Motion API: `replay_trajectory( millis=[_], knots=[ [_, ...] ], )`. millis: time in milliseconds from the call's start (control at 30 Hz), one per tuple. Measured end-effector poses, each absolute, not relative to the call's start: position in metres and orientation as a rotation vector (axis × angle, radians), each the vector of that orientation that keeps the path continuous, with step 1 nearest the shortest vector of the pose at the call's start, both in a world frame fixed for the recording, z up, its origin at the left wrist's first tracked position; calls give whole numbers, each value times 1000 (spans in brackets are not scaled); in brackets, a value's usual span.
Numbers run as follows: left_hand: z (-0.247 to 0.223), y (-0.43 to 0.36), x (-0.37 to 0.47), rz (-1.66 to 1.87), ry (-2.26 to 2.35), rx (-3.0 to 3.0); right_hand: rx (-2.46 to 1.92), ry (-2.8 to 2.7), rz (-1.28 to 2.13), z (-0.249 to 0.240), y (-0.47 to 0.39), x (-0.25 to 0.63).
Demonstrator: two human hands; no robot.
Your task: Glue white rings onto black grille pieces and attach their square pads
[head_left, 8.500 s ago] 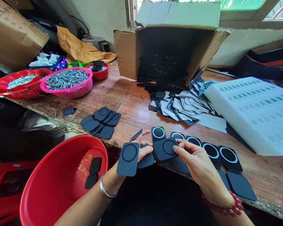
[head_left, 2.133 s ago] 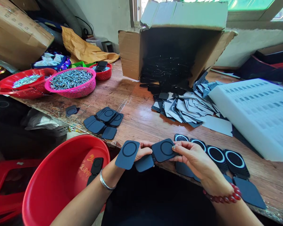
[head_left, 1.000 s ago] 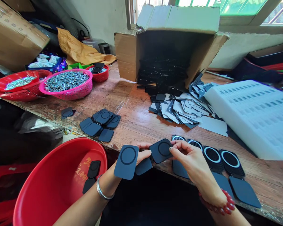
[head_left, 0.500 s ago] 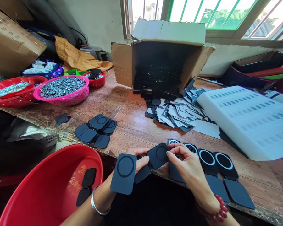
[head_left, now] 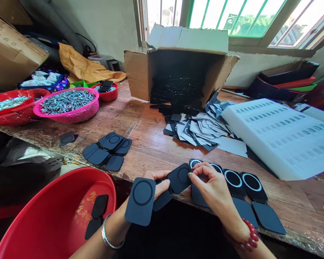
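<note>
Folding panel point(head_left: 180, 178), black, sits at the lower centre of my frame, its two leaves spread at the hinge. My left hand point(head_left: 160, 181) is closed on it near the hinge, thumb in front; my right hand point(head_left: 212, 184) pinches the ringed leaf's right edge with thumb and fingertips. A loose card point(head_left: 136, 216) with a dark ring covers part of my left wrist; I can't tell what holds it. Just right, along the bench point(head_left: 153, 154) edge, runs a row of white-ringed panels point(head_left: 268, 217). Leftward lies a cluster of black panels point(head_left: 111, 142); at lower left, a red tub point(head_left: 51, 216) contains another panel. Farther out, upper centre, I see a sheet pile point(head_left: 202, 129) before an open carton point(head_left: 189, 38).
</note>
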State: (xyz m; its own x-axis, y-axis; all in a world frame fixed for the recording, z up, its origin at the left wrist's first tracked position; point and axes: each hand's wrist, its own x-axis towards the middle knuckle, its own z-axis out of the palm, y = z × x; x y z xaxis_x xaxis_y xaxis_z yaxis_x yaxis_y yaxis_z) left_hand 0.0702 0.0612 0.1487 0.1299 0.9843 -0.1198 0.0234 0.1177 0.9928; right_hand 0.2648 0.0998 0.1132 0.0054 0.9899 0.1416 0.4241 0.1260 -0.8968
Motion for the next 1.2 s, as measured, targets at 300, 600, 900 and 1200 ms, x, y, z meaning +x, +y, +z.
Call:
replay_trajectory(
  millis=[300,600,900,1200],
  knots=[
    [119,76,65,819,943,1158,-1652,-2205,177,127,97,283],
    [105,77,79,898,966,971,-1562,-1629,924,119,101,256],
    [102,63,80,898,891,993,-1407,-1279,1251,108,111,243],
    [121,102,-33,1220,1719,1321,-1372,-973,1498,115,108,247]
  ],
)
